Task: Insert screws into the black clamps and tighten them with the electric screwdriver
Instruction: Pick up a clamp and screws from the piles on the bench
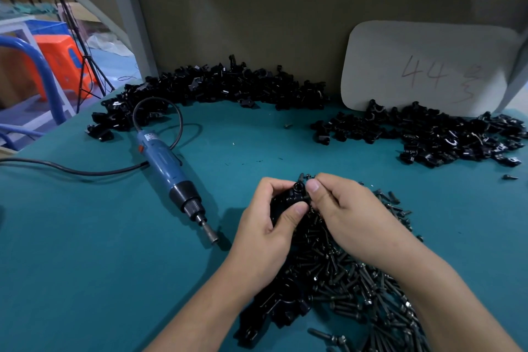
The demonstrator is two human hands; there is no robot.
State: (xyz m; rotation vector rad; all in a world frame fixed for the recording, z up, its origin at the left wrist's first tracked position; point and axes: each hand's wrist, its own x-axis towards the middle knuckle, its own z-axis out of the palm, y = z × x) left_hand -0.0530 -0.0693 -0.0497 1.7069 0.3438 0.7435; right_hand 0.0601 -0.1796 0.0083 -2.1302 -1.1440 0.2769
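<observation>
My left hand (265, 226) grips a black clamp (294, 194) above the teal table. My right hand (343, 208) pinches a dark screw (306, 196) against the clamp's right side; most of the screw is hidden by my fingertips. Under both hands lies a spread of several black screws (351, 280). A few more clamps (274, 308) lie near my left forearm. The blue electric screwdriver (168, 171) rests on the table left of my hands, bit pointing toward me, untouched.
A long heap of black clamps (217, 86) runs along the back wall, and a second heap (445, 134) sits at the right. A white board marked "44" (428, 66) leans behind it. The screwdriver's cable (71, 170) trails left. A stray screw (510, 177) lies at the right.
</observation>
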